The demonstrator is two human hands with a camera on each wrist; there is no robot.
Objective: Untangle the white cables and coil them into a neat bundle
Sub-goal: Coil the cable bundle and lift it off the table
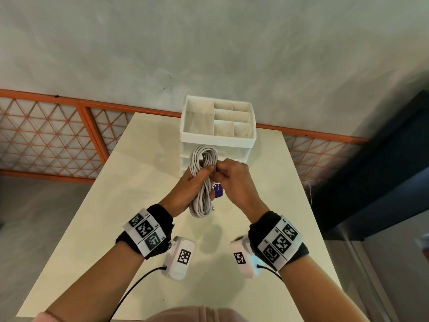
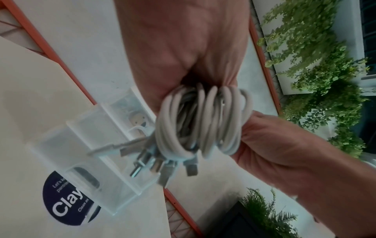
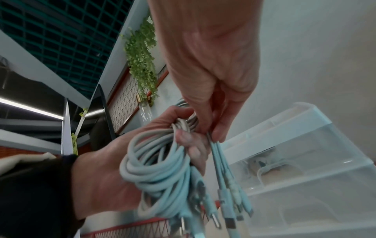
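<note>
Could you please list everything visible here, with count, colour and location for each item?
white cables: one coiled bundle of several, white, held above the table in front of the organiser; connector ends hang loose from it
drawer organiser: one, white and translucent, far end of the table, top compartments look empty
sticker: one, dark purple with white lettering, on the table under the hands
table: one, cream, centre
mesh fence: orange frame, behind the table
hanging plants: several, green, on the wall
wrist bands: two, black with printed markers
left hand: grips the coil
right hand: pinches the strands near the coil's middle
</note>
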